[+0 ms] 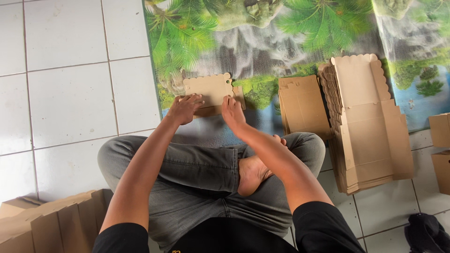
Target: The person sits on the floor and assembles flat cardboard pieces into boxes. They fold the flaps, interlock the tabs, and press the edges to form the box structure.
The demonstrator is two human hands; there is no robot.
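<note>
I sit cross-legged on the floor. A small brown cardboard box [212, 92] with a scalloped lid lies on a mat in front of my knees. My left hand [185, 108] presses flat on the box's left front corner. The fingers of my right hand [231, 110] rest on the box's right side, near the lid's edge. Both hands touch the box; neither lifts it.
A printed mat [281, 42] with palm trees covers the white tiled floor [70, 93]. A stack of flat scalloped cardboard blanks [368, 126] and a smaller flat stack [302, 107] lie to the right. Folded boxes sit at lower left [51, 220] and at the right edge [440, 150]. A dark cloth [426, 232] lies at lower right.
</note>
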